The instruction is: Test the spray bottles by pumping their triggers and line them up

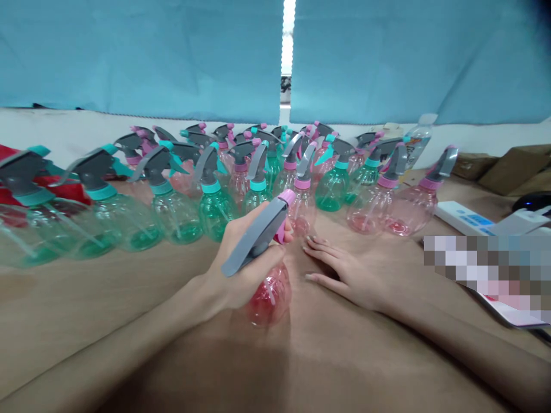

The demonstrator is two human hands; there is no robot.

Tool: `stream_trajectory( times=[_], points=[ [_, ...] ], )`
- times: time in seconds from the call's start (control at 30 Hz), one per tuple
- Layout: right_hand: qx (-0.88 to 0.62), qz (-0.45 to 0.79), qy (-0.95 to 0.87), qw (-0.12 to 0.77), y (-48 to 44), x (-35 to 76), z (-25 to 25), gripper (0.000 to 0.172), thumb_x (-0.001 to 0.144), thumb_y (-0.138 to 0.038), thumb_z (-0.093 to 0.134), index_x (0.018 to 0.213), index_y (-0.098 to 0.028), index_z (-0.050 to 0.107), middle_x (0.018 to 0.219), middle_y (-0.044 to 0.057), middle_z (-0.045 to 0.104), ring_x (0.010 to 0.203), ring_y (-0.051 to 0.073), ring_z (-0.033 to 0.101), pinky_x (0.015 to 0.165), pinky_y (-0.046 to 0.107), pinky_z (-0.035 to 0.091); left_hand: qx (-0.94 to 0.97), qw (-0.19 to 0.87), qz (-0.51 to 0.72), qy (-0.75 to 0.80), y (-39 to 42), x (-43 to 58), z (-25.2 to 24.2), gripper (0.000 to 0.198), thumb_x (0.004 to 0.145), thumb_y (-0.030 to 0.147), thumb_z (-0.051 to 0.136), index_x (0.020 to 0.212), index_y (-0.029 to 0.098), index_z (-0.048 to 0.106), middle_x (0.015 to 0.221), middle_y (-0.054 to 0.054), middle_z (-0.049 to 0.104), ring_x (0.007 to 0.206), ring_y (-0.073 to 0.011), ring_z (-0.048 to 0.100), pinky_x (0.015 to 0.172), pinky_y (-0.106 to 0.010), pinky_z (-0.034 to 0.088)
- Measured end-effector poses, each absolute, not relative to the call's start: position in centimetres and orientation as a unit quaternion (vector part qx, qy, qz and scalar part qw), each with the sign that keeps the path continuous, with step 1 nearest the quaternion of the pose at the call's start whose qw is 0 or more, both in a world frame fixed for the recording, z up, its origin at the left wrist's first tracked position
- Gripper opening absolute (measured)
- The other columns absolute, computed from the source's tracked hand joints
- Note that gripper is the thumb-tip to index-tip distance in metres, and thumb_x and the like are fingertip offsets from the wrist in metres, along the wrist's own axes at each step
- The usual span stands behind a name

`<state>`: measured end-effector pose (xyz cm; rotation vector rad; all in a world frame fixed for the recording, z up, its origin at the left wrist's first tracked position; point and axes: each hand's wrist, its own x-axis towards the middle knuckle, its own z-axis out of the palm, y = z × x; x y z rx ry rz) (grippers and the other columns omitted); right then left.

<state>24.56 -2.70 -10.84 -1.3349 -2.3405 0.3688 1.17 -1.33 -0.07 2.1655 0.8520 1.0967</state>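
My left hand (241, 269) is wrapped round the neck of a pink spray bottle (269, 295), its fingers near the pink trigger. The bottle has a grey spray head with a pink nozzle, and a clear tube shows inside its round see-through body. Its base seems to rest on the table (327, 361). To the right of the bottle, my right hand (340, 267) lies flat on the tabletop, fingers stretched out and holding nothing. Just beyond both hands stand more spray bottles, among them a green one (217, 212) and a pink one (302, 209).
Several green spray bottles (140, 223) line the left, with more pink and green ones behind. On the right are a clear drink bottle (419, 140), a white power strip (462, 217), brown cardboard (512, 169) and a partly blurred-out flat device (516, 312). A blue curtain (142, 57) hangs behind.
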Motion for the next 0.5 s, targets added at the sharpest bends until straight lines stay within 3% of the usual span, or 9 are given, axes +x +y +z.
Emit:
stream_trajectory(
  times=[0.13,0.5],
  points=[
    [-0.480,0.135,-0.840,0.214,-2.68,24.58,-10.90,0.062,0.090,-0.055,0.047,0.141,-0.019,0.043,0.148,0.010,0.039,0.138,0.027,0.032,0.114,0.048,0.027,0.791,0.324,0.413,0.314,-1.42,1.21,-0.02,0.002,0.075,0.020,0.051,0.074,0.021,0.050,0.071,0.000,0.053,0.061,-0.0152,0.051,0.053,-0.030,0.037],
    [-0.485,0.123,-0.846,0.187,-2.63,24.48,-10.77,0.066,0.091,-0.057,0.041,0.140,-0.014,0.043,0.149,0.011,0.037,0.139,0.024,0.030,0.115,0.046,0.026,0.785,0.297,0.432,0.332,-1.21,1.60,-0.89,0.011,0.078,0.017,0.053,0.078,0.023,0.044,0.066,0.005,0.043,0.056,-0.0118,0.043,0.053,-0.026,0.036]
  ],
)
